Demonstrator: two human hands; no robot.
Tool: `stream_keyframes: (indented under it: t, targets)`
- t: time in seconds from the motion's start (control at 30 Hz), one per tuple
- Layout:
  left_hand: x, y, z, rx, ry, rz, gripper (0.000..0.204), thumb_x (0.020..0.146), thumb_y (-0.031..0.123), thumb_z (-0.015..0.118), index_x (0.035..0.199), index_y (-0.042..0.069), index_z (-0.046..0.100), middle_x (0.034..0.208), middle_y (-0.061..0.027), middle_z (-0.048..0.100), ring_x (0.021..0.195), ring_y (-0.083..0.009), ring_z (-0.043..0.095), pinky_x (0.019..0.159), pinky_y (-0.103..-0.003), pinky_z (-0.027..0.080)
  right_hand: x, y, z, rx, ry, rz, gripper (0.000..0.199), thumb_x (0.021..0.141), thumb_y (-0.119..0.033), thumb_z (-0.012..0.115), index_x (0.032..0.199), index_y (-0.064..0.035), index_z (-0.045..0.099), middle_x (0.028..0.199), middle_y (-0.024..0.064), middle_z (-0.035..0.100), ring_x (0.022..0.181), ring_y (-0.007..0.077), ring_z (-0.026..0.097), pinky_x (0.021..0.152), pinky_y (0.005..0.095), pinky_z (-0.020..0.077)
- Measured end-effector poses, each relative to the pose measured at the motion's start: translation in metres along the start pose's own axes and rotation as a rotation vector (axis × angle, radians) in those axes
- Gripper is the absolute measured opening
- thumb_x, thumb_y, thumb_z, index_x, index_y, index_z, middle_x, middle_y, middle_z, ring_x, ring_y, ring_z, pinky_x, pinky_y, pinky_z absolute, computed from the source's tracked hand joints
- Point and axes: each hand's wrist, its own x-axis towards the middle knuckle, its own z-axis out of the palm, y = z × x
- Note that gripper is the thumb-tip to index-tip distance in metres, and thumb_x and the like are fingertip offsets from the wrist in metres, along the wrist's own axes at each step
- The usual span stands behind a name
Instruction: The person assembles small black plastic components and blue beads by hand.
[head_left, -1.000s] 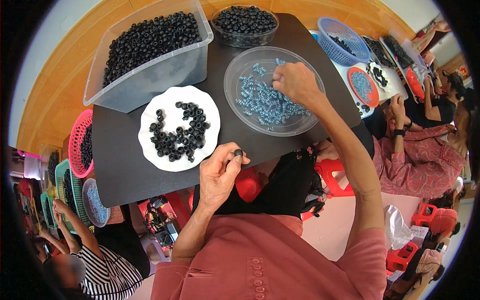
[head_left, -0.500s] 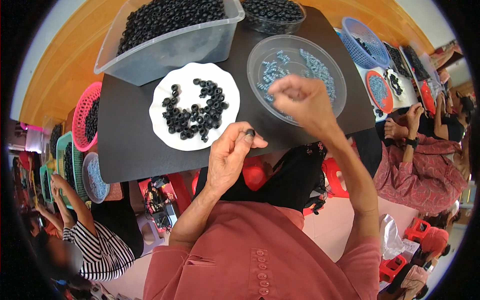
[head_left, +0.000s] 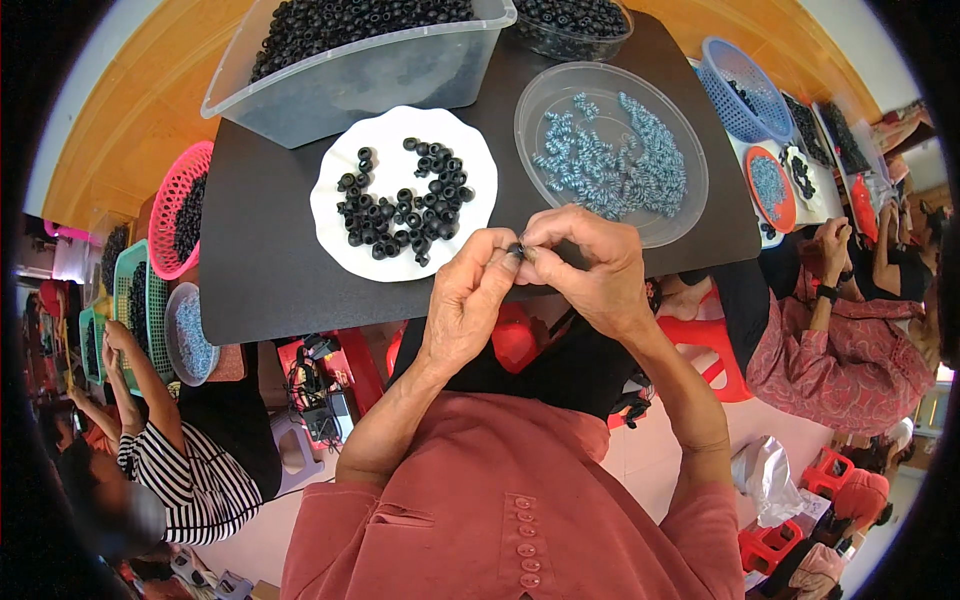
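My left hand (head_left: 473,290) pinches a small black ring-shaped piece (head_left: 515,249) between thumb and fingers, just past the table's near edge. Against it, my right hand (head_left: 590,262) holds its thumb and fingertips pinched together; whatever they grip is hidden. Left of my hands lies a white scalloped plate (head_left: 335,215) with several black ring-shaped pieces (head_left: 440,200) loosely heaped on it. To the right, a clear round tub (head_left: 530,125) contains many small bluish metal coil springs (head_left: 610,165).
A large clear bin (head_left: 390,90) of black pieces stands at the table's back, beside a clear bowl (head_left: 575,40) of more. Baskets and other people working flank the dark table (head_left: 270,300): a striped sleeve (head_left: 190,480) left, a patterned red sleeve (head_left: 840,350) right. Red stools (head_left: 705,345) stand below.
My right hand has come from over the tub of springs down and left to meet my left hand at the black piece. The left hand keeps its pinch. The view has shifted slightly.
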Motion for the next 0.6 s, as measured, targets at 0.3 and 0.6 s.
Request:
stream_keyframes:
  t: [0.3, 0.6]
  targets:
    - [0.000, -0.001, -0.001, -0.045, 0.004, -0.041, 0.018, 0.096, 0.013, 0.046, 0.101, -0.001, 0.055, 0.082, -0.0035, 0.066, 0.072, -0.0047, 0.053, 0.064, -0.021, 0.043, 0.005, 0.003, 0.001, 0.073, -0.057, 0.000, 0.009, 0.077, 0.001, 0.067, 0.085, 0.0003, 0.065, 0.081, 0.0071, 0.066, 0.069, 0.0115, 0.062, 0.063, 0.0245, 0.0496]
    - [-0.009, 0.000, -0.008, 0.054, -0.113, -0.008, 0.014, 0.092, 0.003, 0.047, 0.103, -0.002, 0.053, 0.082, -0.0088, 0.067, 0.075, -0.0107, 0.061, 0.070, -0.025, 0.049, 0.097, 0.000, 0.032, -0.466, -0.265, -0.325, 0.012, 0.074, -0.004, 0.064, 0.085, -0.0024, 0.064, 0.078, 0.0097, 0.064, 0.069, 0.0245, 0.062, 0.062, 0.0340, 0.0487]
